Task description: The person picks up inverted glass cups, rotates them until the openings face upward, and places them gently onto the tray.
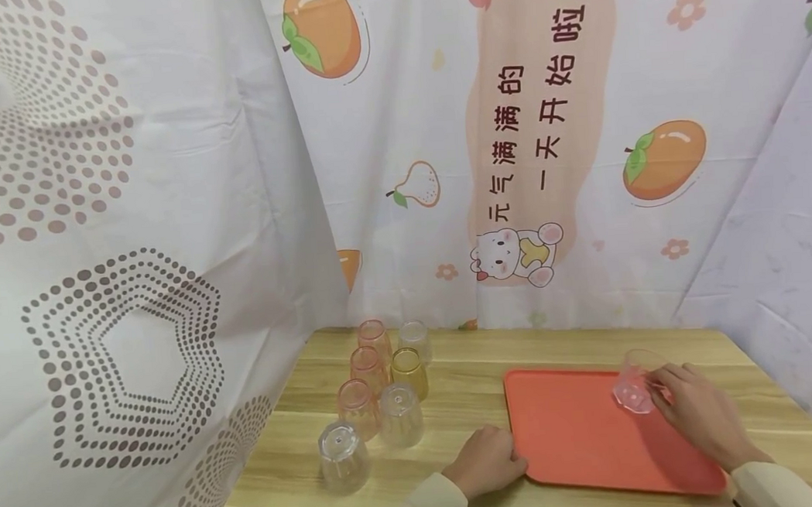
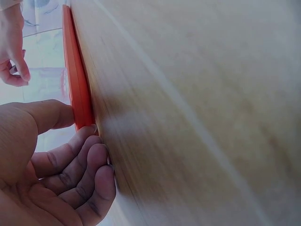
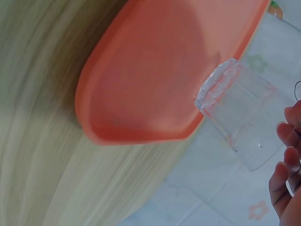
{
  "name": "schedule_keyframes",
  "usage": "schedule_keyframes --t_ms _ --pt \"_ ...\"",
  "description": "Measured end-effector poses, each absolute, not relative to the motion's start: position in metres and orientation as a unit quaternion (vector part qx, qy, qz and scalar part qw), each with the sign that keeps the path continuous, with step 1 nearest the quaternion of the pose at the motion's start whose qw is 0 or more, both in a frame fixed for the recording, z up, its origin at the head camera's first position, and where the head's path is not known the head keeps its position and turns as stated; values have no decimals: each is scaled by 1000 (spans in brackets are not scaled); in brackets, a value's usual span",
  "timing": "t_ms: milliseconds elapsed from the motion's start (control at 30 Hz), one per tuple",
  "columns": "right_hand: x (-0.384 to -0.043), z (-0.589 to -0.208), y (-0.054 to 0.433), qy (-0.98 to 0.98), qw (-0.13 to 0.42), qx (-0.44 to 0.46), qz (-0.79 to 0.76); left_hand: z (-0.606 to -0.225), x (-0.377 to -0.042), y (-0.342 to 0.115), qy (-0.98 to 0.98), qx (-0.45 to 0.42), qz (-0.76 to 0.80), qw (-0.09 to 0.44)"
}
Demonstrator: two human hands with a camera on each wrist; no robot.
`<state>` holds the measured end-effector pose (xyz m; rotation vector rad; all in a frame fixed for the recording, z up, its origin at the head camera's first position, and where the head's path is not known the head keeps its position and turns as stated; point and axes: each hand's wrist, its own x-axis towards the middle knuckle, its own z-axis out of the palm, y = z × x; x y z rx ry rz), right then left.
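My right hand (image 1: 701, 406) holds a clear glass cup (image 1: 634, 395) over the far right part of an orange-red tray (image 1: 577, 429). The cup (image 3: 247, 117) leans in the head view, its faceted base low and its mouth up beside my fingertips. In the right wrist view only the fingers (image 3: 292, 162) show at the cup's rim end. My left hand (image 1: 487, 459) pinches the tray's near left corner. Its thumb lies against the rim in the left wrist view, the index fingertip is just below, and the other fingers curl beside the tabletop.
Upside-down cups stand on the wooden table (image 1: 456, 390) left of the tray: several pink cups (image 1: 358, 411), a yellow cup (image 1: 410, 373) and several clear cups (image 1: 344, 463). Printed curtains (image 1: 398, 130) hang behind the table and along its left side.
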<state>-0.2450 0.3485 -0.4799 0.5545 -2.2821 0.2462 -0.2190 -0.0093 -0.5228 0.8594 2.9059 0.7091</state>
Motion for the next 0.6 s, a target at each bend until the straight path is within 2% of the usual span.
schedule_keyframes --t_ms 267,600 --pt "-253 -482 352 -883 393 239 89 -521 -218 -10 936 261 235 29" --pt "-259 -486 354 -890 386 227 88 -521 -219 -11 934 277 224 20"
